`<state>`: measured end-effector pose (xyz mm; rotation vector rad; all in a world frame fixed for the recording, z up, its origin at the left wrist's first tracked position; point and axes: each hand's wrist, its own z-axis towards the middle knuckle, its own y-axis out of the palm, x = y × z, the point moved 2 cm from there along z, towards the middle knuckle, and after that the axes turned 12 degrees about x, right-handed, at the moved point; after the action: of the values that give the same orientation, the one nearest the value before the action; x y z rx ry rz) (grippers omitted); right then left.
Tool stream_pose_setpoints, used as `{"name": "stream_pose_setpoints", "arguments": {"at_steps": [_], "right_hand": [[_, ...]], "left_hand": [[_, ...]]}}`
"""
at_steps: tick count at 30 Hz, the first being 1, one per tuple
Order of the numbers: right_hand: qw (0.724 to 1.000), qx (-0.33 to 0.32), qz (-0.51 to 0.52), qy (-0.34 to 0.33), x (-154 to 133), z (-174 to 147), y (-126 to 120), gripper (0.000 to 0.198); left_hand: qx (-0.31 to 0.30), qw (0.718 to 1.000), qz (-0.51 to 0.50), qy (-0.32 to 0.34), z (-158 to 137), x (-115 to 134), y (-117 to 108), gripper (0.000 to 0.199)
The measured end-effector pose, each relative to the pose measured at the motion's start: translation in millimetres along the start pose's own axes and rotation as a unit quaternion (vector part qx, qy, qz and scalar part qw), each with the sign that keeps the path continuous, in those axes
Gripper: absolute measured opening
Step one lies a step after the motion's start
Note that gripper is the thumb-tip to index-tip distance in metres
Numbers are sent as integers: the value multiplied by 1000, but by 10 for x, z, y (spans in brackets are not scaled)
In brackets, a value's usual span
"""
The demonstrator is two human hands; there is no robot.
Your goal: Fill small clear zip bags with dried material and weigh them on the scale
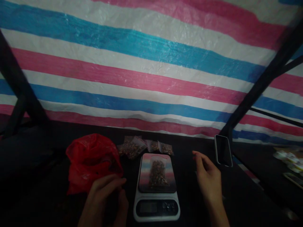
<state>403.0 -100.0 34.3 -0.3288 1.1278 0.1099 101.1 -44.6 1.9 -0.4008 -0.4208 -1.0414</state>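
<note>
A small clear zip bag (158,173) of brown dried bits lies on the platform of a white digital kitchen scale (156,209). To the scale's left, my left hand (106,192) hovers with thumb and fingers apart, holding nothing visible. Its fingertips are near the lower edge of a crumpled red plastic bag (92,157). My right hand (208,176) is over the table to the right of the scale, fingers loosely bent and nothing visible in them. Behind the scale, several similar filled zip bags (136,147) lie in an overlapping row. The scale's display is too dim to read.
A phone (223,150) leans near a dark frame post (255,91) at right. Striped plastic sheeting (142,82) hangs behind the dark table. At far right, white packages (290,160) and another flat phone-like object (294,179) lie on a neighbouring surface.
</note>
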Motion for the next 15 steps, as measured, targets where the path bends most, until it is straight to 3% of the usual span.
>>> {"name": "stream_pose_setpoints", "arguments": {"at_steps": [9, 15], "right_hand": [[999, 26, -24, 36, 66, 51, -103, 52], [1000, 18, -8, 18, 37, 17, -61, 45]], "left_hand": [[-4, 999, 28, 19, 69, -37, -4, 21], [-6, 1000, 18, 10, 73, 4, -25, 22]]}}
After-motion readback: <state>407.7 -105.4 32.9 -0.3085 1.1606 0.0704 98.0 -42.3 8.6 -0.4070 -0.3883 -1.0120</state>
